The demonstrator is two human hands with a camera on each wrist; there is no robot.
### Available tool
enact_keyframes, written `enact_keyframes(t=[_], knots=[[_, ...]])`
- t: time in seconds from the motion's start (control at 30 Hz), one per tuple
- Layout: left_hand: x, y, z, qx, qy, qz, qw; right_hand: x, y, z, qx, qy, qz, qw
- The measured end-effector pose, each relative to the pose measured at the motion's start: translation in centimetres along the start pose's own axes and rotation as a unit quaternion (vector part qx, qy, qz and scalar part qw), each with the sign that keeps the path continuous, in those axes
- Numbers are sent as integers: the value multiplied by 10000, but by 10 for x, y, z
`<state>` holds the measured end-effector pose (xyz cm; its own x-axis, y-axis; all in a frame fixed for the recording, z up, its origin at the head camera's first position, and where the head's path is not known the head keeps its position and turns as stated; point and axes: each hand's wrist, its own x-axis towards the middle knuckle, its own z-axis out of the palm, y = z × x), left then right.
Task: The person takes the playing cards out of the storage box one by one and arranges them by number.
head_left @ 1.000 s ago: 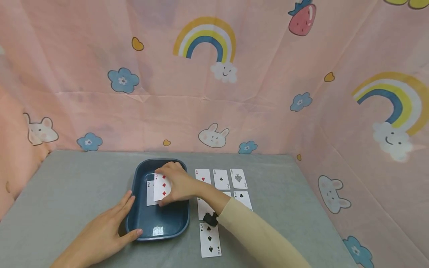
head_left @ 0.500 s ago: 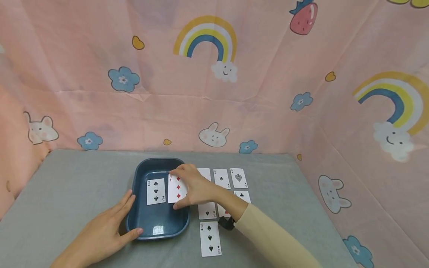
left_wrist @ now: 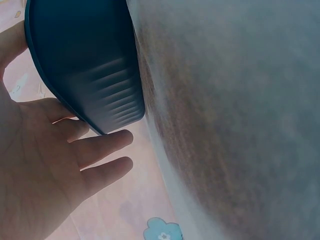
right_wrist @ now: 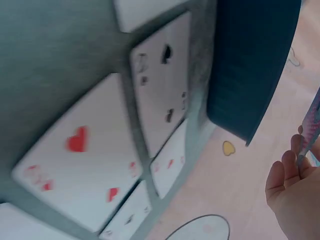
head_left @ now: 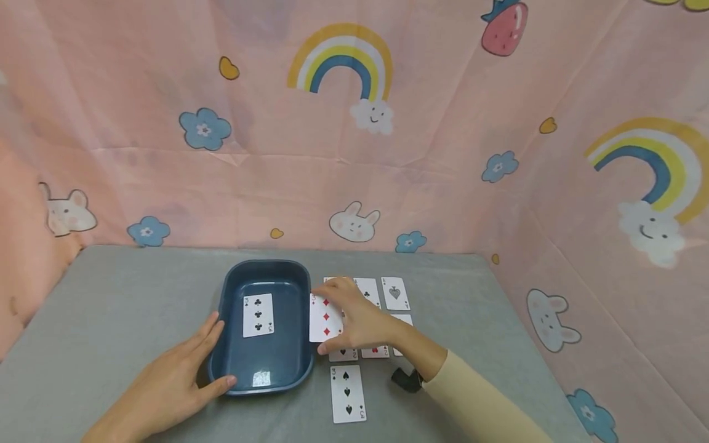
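My right hand point(head_left: 362, 317) pinches a three of diamonds point(head_left: 325, 317) by its upper and lower edges, beside the right rim of a dark blue tray point(head_left: 288, 363). In the right wrist view the held card point(right_wrist: 311, 125) shows only a narrow patterned strip between the fingers. A three of clubs point(head_left: 258, 315) lies face up inside the tray. My left hand point(head_left: 160, 381) rests against the tray's left side, its fingers extended along the wall and its thumb at the near rim. Part of the card rows lies hidden under my right hand.
Face-up cards lie in rows right of the tray, among them an ace of spades point(head_left: 394, 294), an ace of clubs point(head_left: 368, 290) and a two of hearts point(right_wrist: 77, 140). A three of spades point(head_left: 348, 394) lies nearest. A patterned pink cloth point(head_left: 277, 166) hangs behind the grey table point(head_left: 149, 295).
My right hand has carried the three of diamonds rightward out of the tray, uncovering the three of clubs. The left hand has stayed at the tray's side.
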<state>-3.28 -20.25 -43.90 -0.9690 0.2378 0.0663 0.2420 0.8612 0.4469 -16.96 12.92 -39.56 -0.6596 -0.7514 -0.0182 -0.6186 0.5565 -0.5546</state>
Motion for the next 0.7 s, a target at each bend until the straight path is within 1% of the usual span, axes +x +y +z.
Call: enact_keyframes(t=[0.13,0.33,0.4,0.57,0.7], knots=[[0,0,0,2,-9,32,10000,-17,7,2,14,96,-37,9999],[0,0,0,-8,-13,-4,10000,-40,16,7,29,360,-330,9988],[0,0,0,-12,-5,-15,10000,-48,19,8,10,443,-366,9983],[-1,0,1,8,51,30,10000,-68,26,10,-2,580,-266,9980],[-2,0,1,19,42,37,10000,-85,33,13,-49,584,-202,9981]])
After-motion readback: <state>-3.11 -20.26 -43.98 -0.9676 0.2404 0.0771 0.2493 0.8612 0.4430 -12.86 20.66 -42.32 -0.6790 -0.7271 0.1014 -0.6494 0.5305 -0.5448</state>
